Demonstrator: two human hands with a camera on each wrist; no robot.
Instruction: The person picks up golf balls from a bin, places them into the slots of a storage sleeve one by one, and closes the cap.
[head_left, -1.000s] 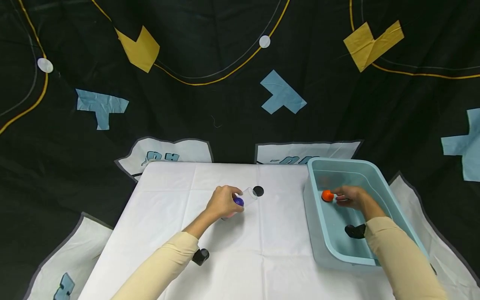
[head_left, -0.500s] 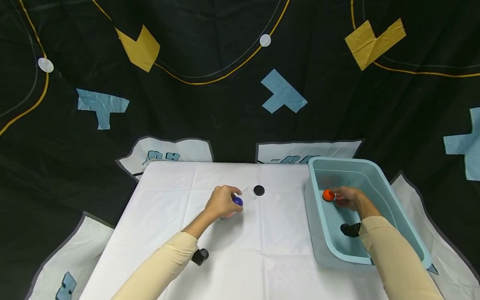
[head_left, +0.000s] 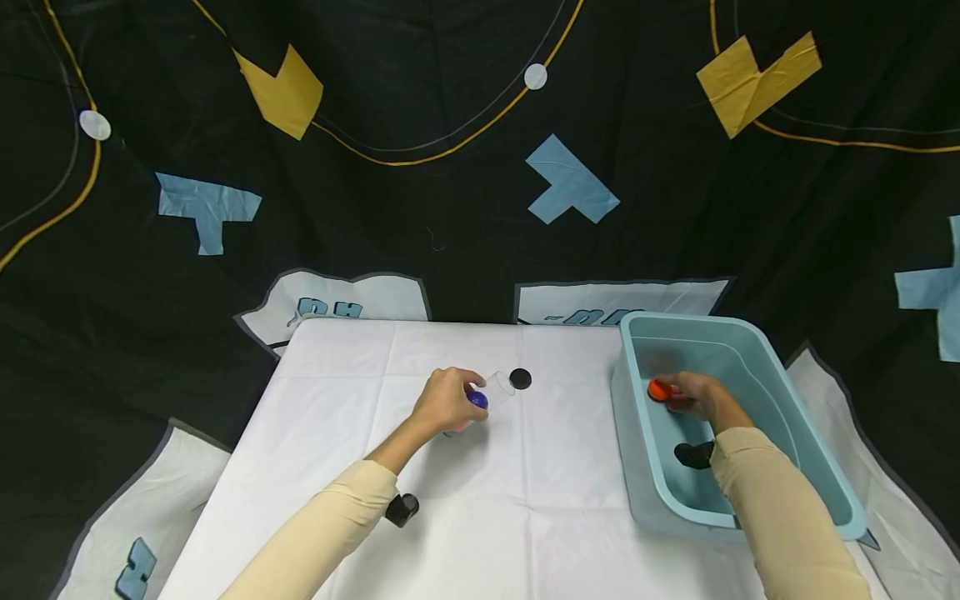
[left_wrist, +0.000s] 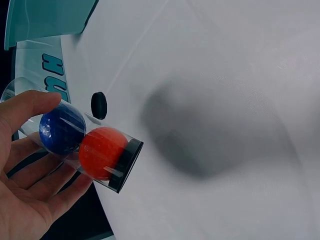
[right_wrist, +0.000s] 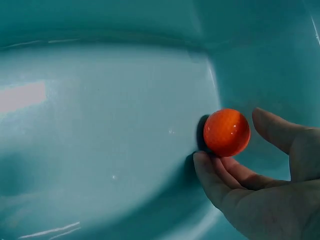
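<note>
My left hand point(head_left: 446, 400) grips a clear tube point(left_wrist: 22, 90), held tilted above the white table. Inside the tube sit a blue ball point(left_wrist: 62, 129) and a red-orange ball point(left_wrist: 103, 152), and a black cap point(left_wrist: 128, 165) closes its lower end. A round black lid point(head_left: 520, 379) lies on the table near the tube's other end. Down inside the light blue bin point(head_left: 626, 450), my right hand point(head_left: 701, 396) is at an orange ball point(right_wrist: 226, 132). Fingers reach under the ball's near side, while the thumb stands slightly apart from it in the right wrist view.
The bin's raised walls surround the right hand at the table's right side. A black device point(head_left: 402, 509) shows by the left wrist, another black device point(head_left: 693, 455) by the right. Behind the table hangs a dark curtain point(head_left: 420, 242) with tape shapes.
My right hand has moved slightly left and closer around the orange ball. The left hand keeps holding the tube nearly still. The head view has shifted a little.
</note>
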